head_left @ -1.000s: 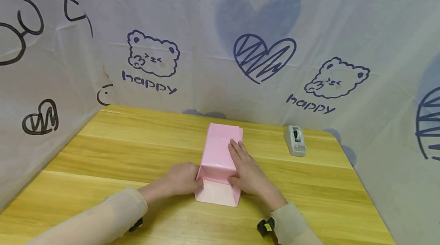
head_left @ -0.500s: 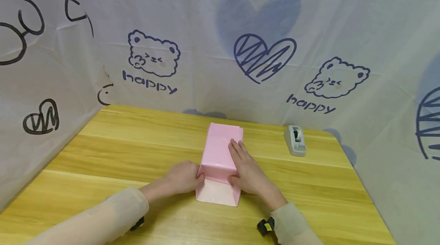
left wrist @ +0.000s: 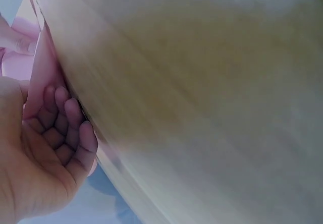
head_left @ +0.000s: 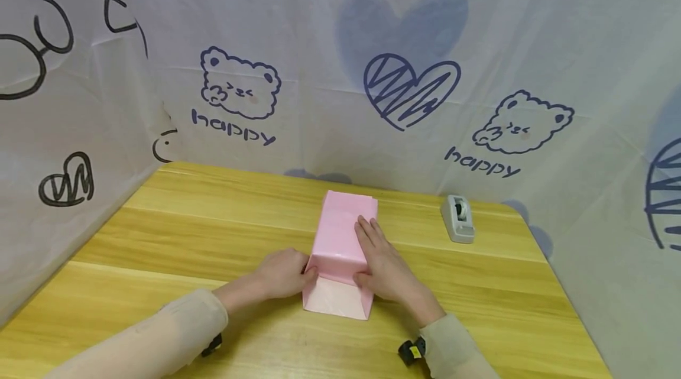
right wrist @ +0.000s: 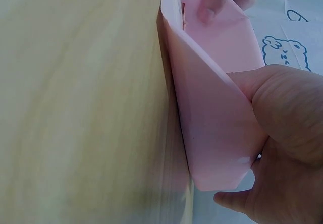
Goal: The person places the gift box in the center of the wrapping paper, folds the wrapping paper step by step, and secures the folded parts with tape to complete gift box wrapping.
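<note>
A box wrapped in pink paper (head_left: 340, 228) lies lengthwise on the table, its near end toward me. From that end a paper flap (head_left: 336, 299) with a pale inner face spreads out flat, slanted folds at both sides. My left hand (head_left: 285, 272) pinches the left fold at the near corner, thumb inside. In the left wrist view its fingers (left wrist: 73, 114) are curled against the paper's outside. My right hand (head_left: 389, 269) rests along the box's right side, fingers straight over the top edge. Its thumb (right wrist: 241, 80) presses the near end inside the right fold.
A grey tape dispenser (head_left: 458, 219) stands at the back right of the wooden table (head_left: 213, 213). A white cloth (head_left: 314, 148) printed with bears and hearts hangs behind and at both sides. Dark wrist cameras show under both sleeves.
The left thumb has shifted slightly up and to the right along the fold at the near corner. My right hand and the box stay in place.
</note>
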`<move>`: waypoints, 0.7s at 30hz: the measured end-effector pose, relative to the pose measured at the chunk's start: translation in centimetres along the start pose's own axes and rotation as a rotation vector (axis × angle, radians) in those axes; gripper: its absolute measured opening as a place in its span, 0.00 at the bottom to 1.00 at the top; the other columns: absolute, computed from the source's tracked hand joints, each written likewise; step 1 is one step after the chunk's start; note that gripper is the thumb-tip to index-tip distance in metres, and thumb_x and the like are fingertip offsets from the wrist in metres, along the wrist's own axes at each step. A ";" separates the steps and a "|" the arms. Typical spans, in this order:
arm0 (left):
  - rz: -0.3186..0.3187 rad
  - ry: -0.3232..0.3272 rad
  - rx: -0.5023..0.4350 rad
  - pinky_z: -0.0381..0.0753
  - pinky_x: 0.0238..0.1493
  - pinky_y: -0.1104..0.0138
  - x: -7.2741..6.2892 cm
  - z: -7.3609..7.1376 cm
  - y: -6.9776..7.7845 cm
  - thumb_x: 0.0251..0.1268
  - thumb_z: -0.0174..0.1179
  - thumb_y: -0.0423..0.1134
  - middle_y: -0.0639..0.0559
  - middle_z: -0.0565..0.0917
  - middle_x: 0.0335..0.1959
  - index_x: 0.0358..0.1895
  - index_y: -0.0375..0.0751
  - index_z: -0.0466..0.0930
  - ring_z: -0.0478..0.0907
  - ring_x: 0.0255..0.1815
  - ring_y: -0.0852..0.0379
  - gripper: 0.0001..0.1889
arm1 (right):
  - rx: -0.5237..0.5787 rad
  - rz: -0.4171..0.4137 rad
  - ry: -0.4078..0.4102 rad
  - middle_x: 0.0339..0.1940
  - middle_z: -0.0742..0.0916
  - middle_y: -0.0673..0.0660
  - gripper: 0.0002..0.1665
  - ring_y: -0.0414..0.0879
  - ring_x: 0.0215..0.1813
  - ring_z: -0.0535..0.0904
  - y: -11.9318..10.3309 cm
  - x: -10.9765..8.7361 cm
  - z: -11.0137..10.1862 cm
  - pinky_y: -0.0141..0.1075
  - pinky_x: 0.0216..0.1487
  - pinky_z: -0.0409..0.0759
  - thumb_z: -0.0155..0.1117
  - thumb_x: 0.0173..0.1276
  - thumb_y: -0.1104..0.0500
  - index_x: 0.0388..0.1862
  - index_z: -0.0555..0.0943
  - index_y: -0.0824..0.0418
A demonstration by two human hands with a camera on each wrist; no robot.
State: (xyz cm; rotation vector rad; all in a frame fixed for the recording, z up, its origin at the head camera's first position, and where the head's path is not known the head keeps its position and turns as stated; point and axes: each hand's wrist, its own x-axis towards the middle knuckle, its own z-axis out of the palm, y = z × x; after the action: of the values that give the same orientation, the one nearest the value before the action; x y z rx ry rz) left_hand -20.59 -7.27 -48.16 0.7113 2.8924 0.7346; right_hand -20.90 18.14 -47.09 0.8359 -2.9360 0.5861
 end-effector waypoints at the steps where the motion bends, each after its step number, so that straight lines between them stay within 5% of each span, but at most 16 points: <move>1: 0.002 0.003 -0.003 0.64 0.16 0.67 0.0 -0.1 0.0 0.76 0.56 0.46 0.62 0.67 0.12 0.17 0.52 0.68 0.65 0.14 0.64 0.23 | -0.002 0.003 -0.006 0.88 0.50 0.61 0.61 0.60 0.87 0.42 0.0 0.0 0.0 0.54 0.83 0.54 0.78 0.64 0.59 0.85 0.49 0.67; 9: 0.125 0.121 0.161 0.64 0.14 0.68 -0.3 -0.5 0.0 0.73 0.57 0.44 0.62 0.64 0.13 0.15 0.52 0.64 0.63 0.14 0.65 0.23 | 0.008 -0.010 0.001 0.88 0.50 0.61 0.61 0.60 0.87 0.41 0.1 0.1 0.1 0.55 0.83 0.54 0.78 0.64 0.60 0.85 0.49 0.68; 14: 0.228 0.227 0.305 0.75 0.25 0.62 -0.2 -0.4 0.0 0.71 0.59 0.42 0.59 0.69 0.18 0.18 0.49 0.67 0.71 0.20 0.59 0.20 | 0.012 -0.011 0.003 0.88 0.50 0.62 0.61 0.61 0.87 0.42 0.2 0.1 0.1 0.55 0.82 0.55 0.77 0.64 0.60 0.85 0.49 0.68; 21: 0.228 0.182 0.318 0.81 0.41 0.57 -0.4 -0.4 0.0 0.78 0.52 0.42 0.54 0.78 0.28 0.33 0.44 0.77 0.81 0.35 0.51 0.12 | 0.001 -0.008 -0.001 0.88 0.50 0.61 0.61 0.61 0.87 0.42 0.1 0.1 0.0 0.54 0.83 0.54 0.77 0.64 0.59 0.85 0.49 0.68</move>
State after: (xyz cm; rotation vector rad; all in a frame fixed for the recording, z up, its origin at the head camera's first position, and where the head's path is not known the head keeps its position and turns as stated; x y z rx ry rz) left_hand -20.30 -7.63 -47.85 1.0747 3.1689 0.3739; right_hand -21.02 18.21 -47.17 0.8479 -2.9324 0.5868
